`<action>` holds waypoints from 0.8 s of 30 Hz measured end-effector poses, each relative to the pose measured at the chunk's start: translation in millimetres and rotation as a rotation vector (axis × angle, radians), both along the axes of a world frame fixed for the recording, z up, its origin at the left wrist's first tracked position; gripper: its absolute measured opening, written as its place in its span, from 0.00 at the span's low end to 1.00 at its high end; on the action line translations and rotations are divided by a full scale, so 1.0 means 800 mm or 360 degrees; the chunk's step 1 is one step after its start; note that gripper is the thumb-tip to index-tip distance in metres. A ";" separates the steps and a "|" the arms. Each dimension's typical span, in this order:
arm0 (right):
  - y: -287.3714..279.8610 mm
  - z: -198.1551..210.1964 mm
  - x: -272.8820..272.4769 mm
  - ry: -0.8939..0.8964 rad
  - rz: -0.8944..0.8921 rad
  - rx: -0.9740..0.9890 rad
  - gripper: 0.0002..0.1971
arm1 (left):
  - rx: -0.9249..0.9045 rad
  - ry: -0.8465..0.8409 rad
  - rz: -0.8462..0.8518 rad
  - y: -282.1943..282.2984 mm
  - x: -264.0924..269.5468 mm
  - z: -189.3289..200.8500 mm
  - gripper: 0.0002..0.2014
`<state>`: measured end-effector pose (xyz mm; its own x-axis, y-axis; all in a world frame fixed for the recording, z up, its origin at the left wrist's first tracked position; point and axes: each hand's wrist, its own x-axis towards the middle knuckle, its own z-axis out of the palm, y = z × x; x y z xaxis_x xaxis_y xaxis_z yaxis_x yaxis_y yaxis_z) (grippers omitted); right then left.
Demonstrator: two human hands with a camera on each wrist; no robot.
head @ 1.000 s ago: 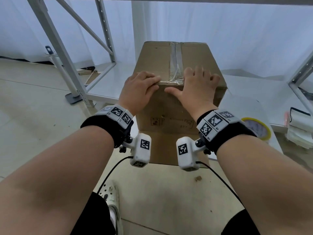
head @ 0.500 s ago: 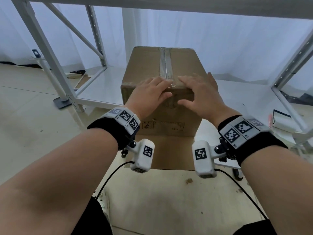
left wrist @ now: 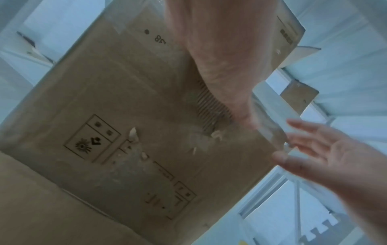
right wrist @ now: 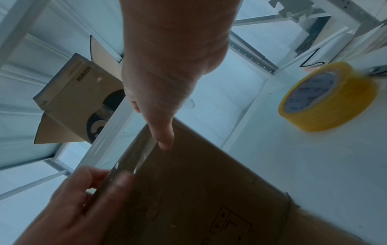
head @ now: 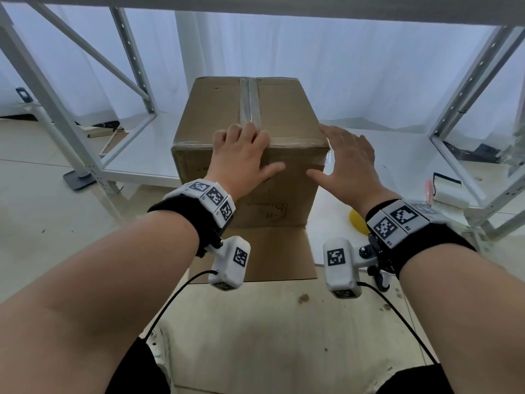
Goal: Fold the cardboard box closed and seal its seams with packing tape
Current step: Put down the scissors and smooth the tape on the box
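A brown cardboard box [head: 221, 115] stands on a white shelf board [head: 136, 155]. Clear tape [head: 248, 100] runs along its top seam, and another strip [head: 295, 143] covers the front top edge. My left hand [head: 241, 155] lies over the middle of that edge, fingers on the top, thumb on the front face. My right hand [head: 346, 160] is open with straight fingers at the box's front right corner, where a loose tape end [head: 328, 159] sticks out. In the right wrist view its thumb [right wrist: 163, 132] touches the box [right wrist: 199, 190] near the edge. The yellow tape roll [right wrist: 326, 97] lies on the board to the right.
A box flap [head: 255, 251] juts out toward me at the bottom. Grey metal rack uprights stand left [head: 56, 109] and right [head: 468, 109]. A second small cardboard box [right wrist: 79, 99] sits beyond the rack. White items [head: 449, 191] lie at the far right.
My right hand has slid right along the front top edge, from beside the left hand to the right corner. The left hand has stayed near the middle.
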<state>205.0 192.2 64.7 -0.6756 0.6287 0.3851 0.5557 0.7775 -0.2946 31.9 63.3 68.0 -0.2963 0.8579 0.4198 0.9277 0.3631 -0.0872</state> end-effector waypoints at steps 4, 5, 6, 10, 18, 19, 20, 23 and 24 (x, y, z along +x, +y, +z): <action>-0.001 0.001 0.005 0.0033 -0.0019 -0.0032 0.43 | 0.0048 -0.0142 0.0071 0.013 0.010 0.018 0.26; -0.002 0.002 0.006 0.0040 -0.0016 -0.0031 0.43 | 0.0021 -0.0113 0.0090 0.017 0.012 0.020 0.26; -0.003 0.002 0.006 0.0042 -0.0013 -0.0031 0.43 | -0.0011 -0.0081 0.0107 0.020 0.012 0.021 0.27; -0.003 0.001 0.010 0.0005 -0.0043 -0.0061 0.43 | -0.0098 -0.0001 0.0132 0.029 0.014 0.023 0.30; -0.006 -0.004 0.013 -0.0048 -0.0133 -0.0130 0.43 | -0.0285 0.0339 0.0088 0.025 0.019 0.025 0.26; -0.006 -0.004 0.014 -0.0037 -0.0146 -0.0140 0.42 | -0.0294 0.0329 0.0091 0.025 0.020 0.028 0.27; -0.006 -0.005 0.015 -0.0027 -0.0159 -0.0151 0.41 | -0.0299 0.0309 0.0097 0.024 0.020 0.032 0.27; -0.003 -0.012 0.018 -0.0002 -0.0198 -0.0198 0.38 | -0.0226 0.0207 0.0020 0.021 0.018 0.034 0.28; -0.001 -0.015 0.018 0.0022 -0.0208 -0.0229 0.38 | -0.0179 0.0123 -0.0077 0.021 0.017 0.034 0.27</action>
<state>219.1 191.5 52.5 -0.5798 0.7600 0.2937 0.6442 0.6483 -0.4059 45.8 80.0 95.4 -0.2238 0.9133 0.3403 0.9329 0.3019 -0.1966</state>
